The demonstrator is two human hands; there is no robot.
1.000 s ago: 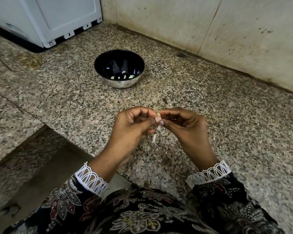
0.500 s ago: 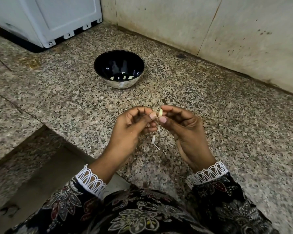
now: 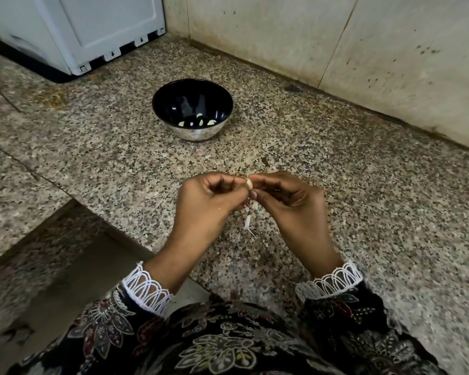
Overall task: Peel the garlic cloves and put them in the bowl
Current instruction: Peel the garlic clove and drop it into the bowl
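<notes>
A small pale garlic clove [image 3: 250, 184] is pinched between the fingertips of my left hand [image 3: 209, 196] and my right hand [image 3: 287, 197], held above the speckled granite counter [image 3: 363, 185]. Both hands have curled fingers and meet at the clove. Thin white peel scraps [image 3: 247, 221] lie on the counter just below the hands. A black bowl [image 3: 222, 104] stands farther back, apart from the hands, with several peeled cloves [image 3: 198, 121] in its bottom.
A white appliance [image 3: 92, 31] on a dark base stands at the back left. Tiled wall [image 3: 336, 36] runs along the back and right. The counter edge drops off at the lower left [image 3: 65, 212]. My patterned sleeves with white lace cuffs fill the bottom.
The clove has turned between my fingertips and shows more bare pale surface than a second ago. Both hands stay in about the same place. The bowl has not moved.
</notes>
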